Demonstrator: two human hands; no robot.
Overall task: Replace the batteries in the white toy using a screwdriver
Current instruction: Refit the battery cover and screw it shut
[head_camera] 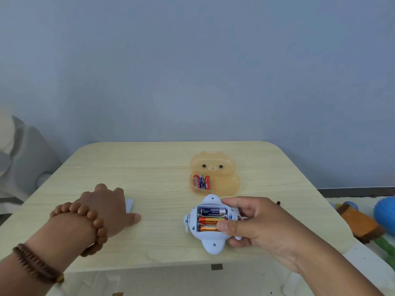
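Toy: we see the pale white plastic toy point(210, 226) lying open-bayed, just nearer us than the orange bear-shaped case point(222, 178).
Right hand point(256, 223): clamped around its side.
Left hand point(106, 208): flat on a small white cover point(129, 205), holding nothing.
Handling: light, rigid, slick, we reckon; grip the shell edges.

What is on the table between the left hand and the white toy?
Nothing. In the head view, only bare table lies between the left hand and the white toy. A small pale piece shows at the left hand's fingers.

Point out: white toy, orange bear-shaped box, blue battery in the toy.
white plastic toy point(210, 240): head view, lower shell
translucent orange bear-shaped box point(226, 182): head view, bare tray part
blue battery point(212, 211): head view, label, top slot
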